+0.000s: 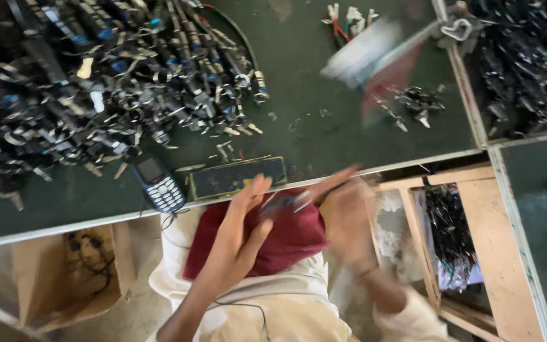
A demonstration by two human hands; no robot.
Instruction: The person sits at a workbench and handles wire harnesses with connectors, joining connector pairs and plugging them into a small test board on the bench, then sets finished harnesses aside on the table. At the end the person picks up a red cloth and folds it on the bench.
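My left hand (242, 231) and my right hand (343, 212) are raised together over my lap, below the front edge of a dark green worktable (305, 114). Between the fingertips of both hands sits a small dark part with a metal piece (284, 202), blurred by motion. A dark red cloth (289, 237) lies on my lap under the hands. On the table's left lies a big heap of black and metal parts (96, 82).
A small dark-blue keypad phone (159, 185) and a flat dark rectangular block (235, 177) lie at the table's front edge. A few loose parts (416, 104) and coloured wires (346, 19) lie farther back. Wooden bins with black parts (451, 234) stand on the right; a cardboard box (77, 272) stands lower left.
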